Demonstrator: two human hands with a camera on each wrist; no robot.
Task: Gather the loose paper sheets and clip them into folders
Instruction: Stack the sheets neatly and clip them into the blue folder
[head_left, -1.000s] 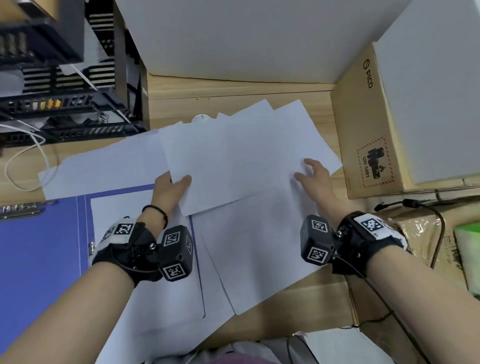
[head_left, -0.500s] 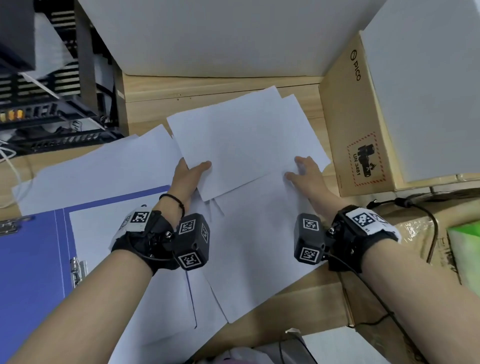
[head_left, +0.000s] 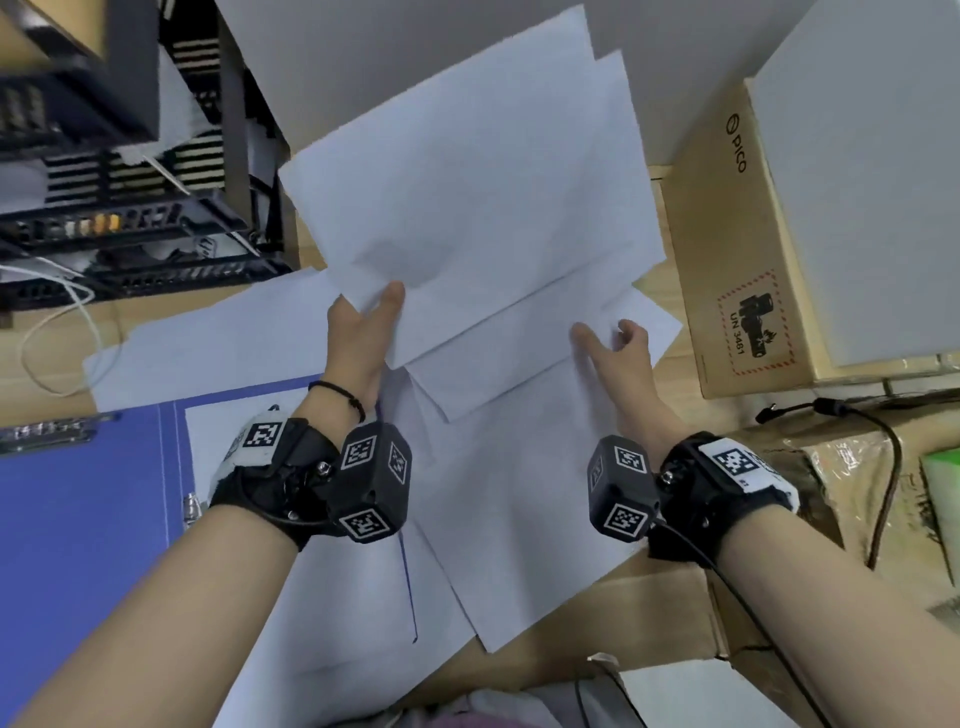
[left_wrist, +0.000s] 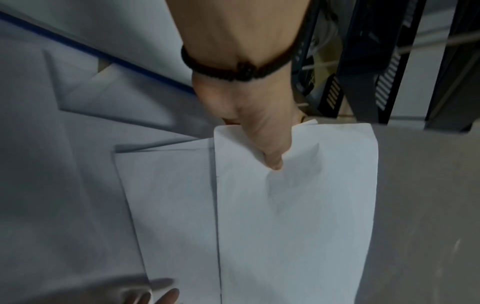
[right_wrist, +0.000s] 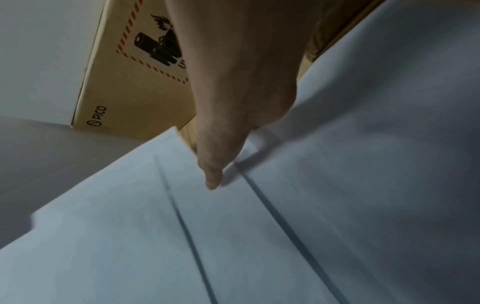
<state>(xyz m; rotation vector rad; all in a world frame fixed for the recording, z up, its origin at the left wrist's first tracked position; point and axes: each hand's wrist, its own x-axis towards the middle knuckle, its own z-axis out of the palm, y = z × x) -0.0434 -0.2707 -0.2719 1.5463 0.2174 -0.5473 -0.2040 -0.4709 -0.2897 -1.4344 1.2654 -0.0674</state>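
My left hand (head_left: 363, 322) pinches the near left corner of a few white sheets (head_left: 467, 208) and holds them tilted up off the table. In the left wrist view the thumb (left_wrist: 270, 148) presses on top of those sheets (left_wrist: 293, 205); the fingers are hidden beneath. My right hand (head_left: 615, 345) hovers at the sheets' right edge, thumb (right_wrist: 215, 164) stretched out over the paper and fingers loosely curled, gripping nothing that I can see. More loose sheets (head_left: 519, 519) lie overlapped on the table. An open blue folder (head_left: 78, 519) with a metal clip (head_left: 192, 506) lies at the left, a sheet inside it.
A cardboard box (head_left: 737, 260) with a white box (head_left: 857, 182) on it stands close on the right. A black rack (head_left: 130, 234) and a white cable (head_left: 57, 343) fill the back left. A black cable (head_left: 883, 467) runs at the right. The wooden table's (head_left: 597, 623) front edge is near.
My left hand has raised the gripped sheets from lying flat to tilted up and away. The right hand stays by their right edge, its fingers more curled.
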